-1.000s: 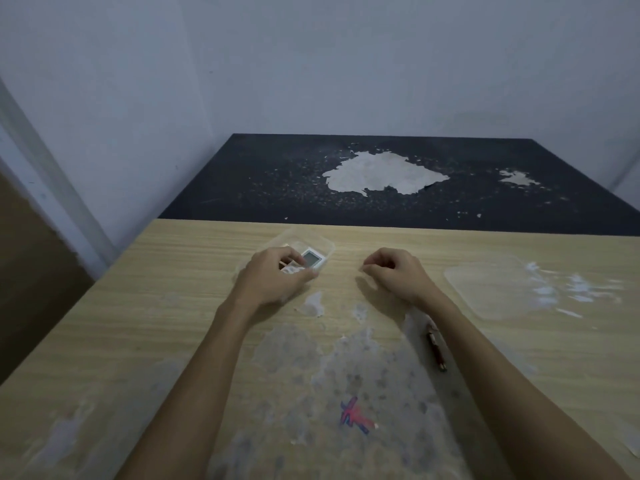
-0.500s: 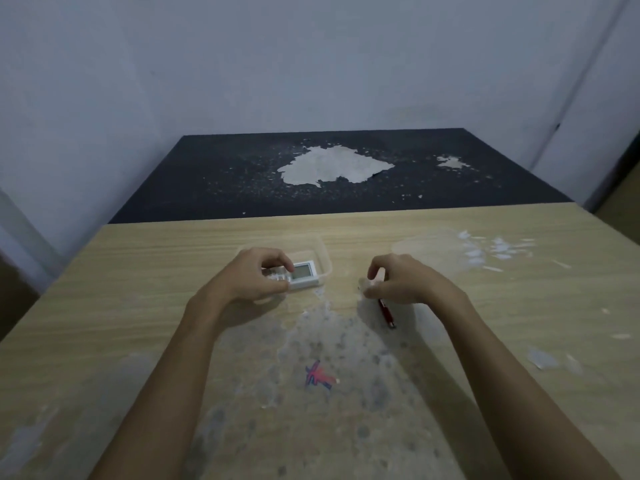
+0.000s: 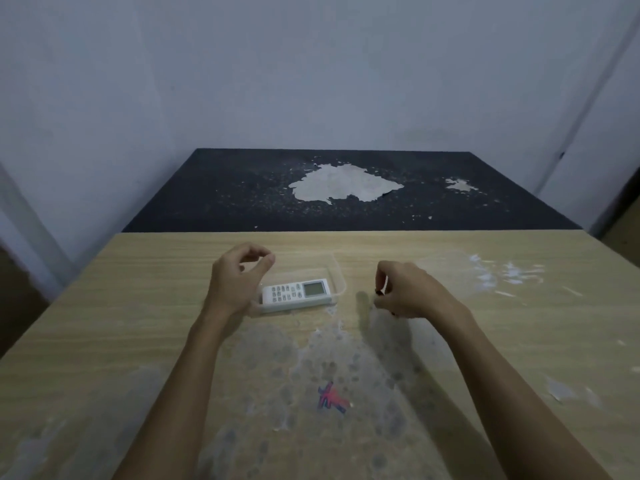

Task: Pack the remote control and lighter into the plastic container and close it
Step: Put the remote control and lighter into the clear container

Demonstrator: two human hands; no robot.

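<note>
A white remote control [image 3: 298, 294] with a small screen lies inside the clear plastic container [image 3: 338, 273] on the wooden table. My left hand [image 3: 235, 282] hovers over the container's left end with its fingers loosely curled, apart and holding nothing. To the right of the container, my right hand [image 3: 408, 296] is closed around the dark lighter [image 3: 379, 292]. Only the lighter's ends show past my fingers. The container's clear lid [image 3: 446, 268] lies faintly visible on the table behind my right hand.
The wooden table [image 3: 104, 323] has worn, pale patches and a red-and-blue mark [image 3: 330, 398] near me. A black table [image 3: 214, 202] with peeled paint adjoins its far edge. Walls stand close behind and at both sides.
My left hand has let go of the remote and lifted off it, leaving it in the container. My right hand has closed on the lighter that lay on the table.
</note>
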